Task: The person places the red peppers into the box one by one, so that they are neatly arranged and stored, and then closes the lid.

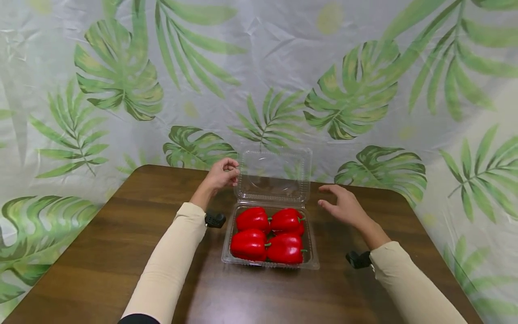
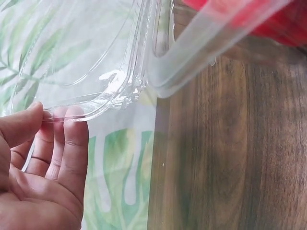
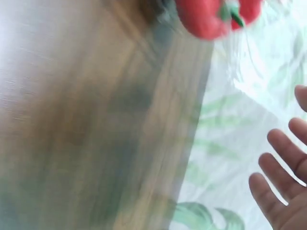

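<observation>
A clear plastic clamshell box [image 1: 228, 252] stands on the table with its lid [image 1: 273, 194] raised upright at the back. Several red bell peppers [image 1: 250, 243] with green stems fill its base. My left hand [image 1: 222, 174] is at the lid's left side; in the left wrist view its thumb and fingers [image 2: 75, 143] pinch the lid's rim. To the right of the lid, my right hand [image 1: 344, 204] hovers with nothing in it. Its fingers [image 3: 280, 177] are spread and apart from the box in the right wrist view.
The brown wooden table [image 1: 141, 216] has rounded back corners. Right behind it hangs a pale curtain [image 1: 275, 58] printed with green leaves. Black wrist cameras [image 1: 215, 220] are strapped at both wrists.
</observation>
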Motion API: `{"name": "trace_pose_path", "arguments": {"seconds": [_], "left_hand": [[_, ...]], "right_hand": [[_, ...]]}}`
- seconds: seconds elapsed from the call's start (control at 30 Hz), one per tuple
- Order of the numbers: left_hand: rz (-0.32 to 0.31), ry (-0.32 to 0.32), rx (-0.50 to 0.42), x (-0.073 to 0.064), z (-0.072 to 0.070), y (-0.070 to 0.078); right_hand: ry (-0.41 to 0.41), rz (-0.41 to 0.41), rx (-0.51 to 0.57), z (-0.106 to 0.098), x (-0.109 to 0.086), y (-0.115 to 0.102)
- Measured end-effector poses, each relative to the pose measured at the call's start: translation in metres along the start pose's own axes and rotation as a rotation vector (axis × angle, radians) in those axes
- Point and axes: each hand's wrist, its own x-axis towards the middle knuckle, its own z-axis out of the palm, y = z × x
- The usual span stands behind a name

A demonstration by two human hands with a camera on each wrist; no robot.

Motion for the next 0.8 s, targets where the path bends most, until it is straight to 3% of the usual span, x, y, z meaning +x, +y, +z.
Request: {"name": "trace_pose_path", "arguments": {"seconds": [0.17,0.3,0.63,0.8], "left_hand": [[-0.003,0.017,-0.002,-0.001,0.000,-0.001],[-0.008,0.020,-0.009,-0.001,0.002,-0.002],[-0.021,0.042,-0.010,0.001,0.005,-0.003],[-0.019,0.039,-0.031,0.002,0.011,0.000]], "right_hand": [[-0.068,0.144,0.128,0.003,0.025,0.007],[-0.085,0.206,0.215,0.010,0.033,0.013],[-0.050,0.301,0.467,0.013,0.048,0.015],[-0.037,0.298,0.517,0.007,0.055,0.012]]}}
